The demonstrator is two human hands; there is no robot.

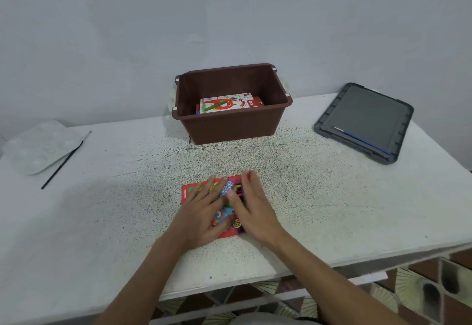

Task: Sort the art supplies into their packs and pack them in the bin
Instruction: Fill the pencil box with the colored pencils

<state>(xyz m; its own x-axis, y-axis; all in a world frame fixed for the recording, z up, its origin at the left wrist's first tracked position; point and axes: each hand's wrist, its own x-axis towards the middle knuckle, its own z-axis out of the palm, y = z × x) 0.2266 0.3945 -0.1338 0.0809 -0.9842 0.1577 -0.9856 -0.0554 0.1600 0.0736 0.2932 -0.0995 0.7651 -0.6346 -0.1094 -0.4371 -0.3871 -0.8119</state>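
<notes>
On the tabletop [102, 222], the bin [231, 120] stands behind the crayon pack [190, 192], with a palette [38, 146] far left and a lid [365, 120] far right.

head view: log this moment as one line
left hand: flat on red pack | right hand: flat on red pack | red pack: on table, before brown bin | brown bin: holds printed box

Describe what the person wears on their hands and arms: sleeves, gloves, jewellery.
Nothing is worn, as far as the head view shows. The left hand and right hand are ungloved, and I can make out no rings. The left forearm and right forearm are bare down to the frame's lower edge: no sleeve, watch or bracelet.
</notes>
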